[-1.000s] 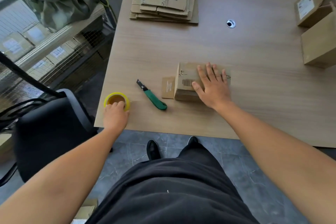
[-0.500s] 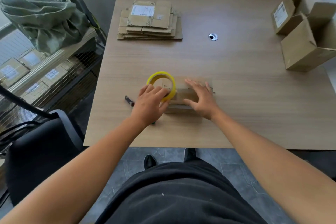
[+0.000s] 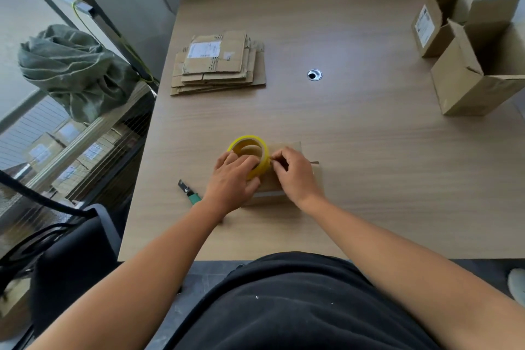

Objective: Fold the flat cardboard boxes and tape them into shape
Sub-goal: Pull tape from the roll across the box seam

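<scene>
Gripping yellow tape roll, left hand, right hand pinching its edge, box mostly hidden

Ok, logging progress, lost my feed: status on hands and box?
Left hand gripping tape roll. Right hand pinching at its edge, over folded box. Knife clear, left.

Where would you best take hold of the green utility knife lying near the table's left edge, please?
Probably by its green handle, the end nearer the person, coming from above with the left hand beside it. The utility knife lies flat, its dark blade end pointing away, and that handle is partly hidden under the left wrist.
</scene>
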A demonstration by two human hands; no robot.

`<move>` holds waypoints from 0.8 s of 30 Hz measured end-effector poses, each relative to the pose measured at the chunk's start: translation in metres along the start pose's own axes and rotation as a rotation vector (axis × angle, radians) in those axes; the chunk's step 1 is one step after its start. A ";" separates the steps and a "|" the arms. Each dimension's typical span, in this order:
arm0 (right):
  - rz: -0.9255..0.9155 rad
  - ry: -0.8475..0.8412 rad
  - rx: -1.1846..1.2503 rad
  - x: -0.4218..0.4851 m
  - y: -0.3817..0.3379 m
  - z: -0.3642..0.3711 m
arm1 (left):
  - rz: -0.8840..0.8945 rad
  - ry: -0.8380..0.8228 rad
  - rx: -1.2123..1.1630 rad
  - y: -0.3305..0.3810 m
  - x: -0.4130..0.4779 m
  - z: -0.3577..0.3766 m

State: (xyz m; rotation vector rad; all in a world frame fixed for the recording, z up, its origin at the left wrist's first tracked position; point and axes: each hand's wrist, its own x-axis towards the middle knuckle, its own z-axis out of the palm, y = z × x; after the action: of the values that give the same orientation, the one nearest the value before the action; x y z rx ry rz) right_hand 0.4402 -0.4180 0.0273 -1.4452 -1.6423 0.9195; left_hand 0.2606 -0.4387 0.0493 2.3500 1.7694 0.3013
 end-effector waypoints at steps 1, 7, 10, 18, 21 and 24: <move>-0.013 -0.016 -0.021 0.001 0.001 -0.002 | -0.009 0.005 0.002 0.002 0.000 0.001; -0.015 -0.033 -0.005 0.003 -0.002 -0.024 | -0.079 0.085 0.068 0.011 0.014 0.008; 0.092 -0.068 0.038 0.004 0.004 -0.040 | -0.060 0.080 0.114 0.013 0.019 0.012; 0.674 -0.093 0.621 0.012 0.059 -0.079 | -0.014 0.148 0.155 0.006 0.019 0.022; 0.674 -0.131 0.658 0.012 0.070 -0.073 | 0.010 0.168 0.164 0.003 0.016 0.027; 0.734 -0.113 0.704 0.014 0.080 -0.062 | 0.016 0.186 0.165 0.003 0.016 0.030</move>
State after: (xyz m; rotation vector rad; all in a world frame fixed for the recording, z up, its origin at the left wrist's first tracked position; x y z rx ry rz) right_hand 0.5301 -0.3933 -0.0136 -1.4765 -0.6726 1.7859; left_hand 0.2754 -0.4252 0.0221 2.5242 1.9267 0.4037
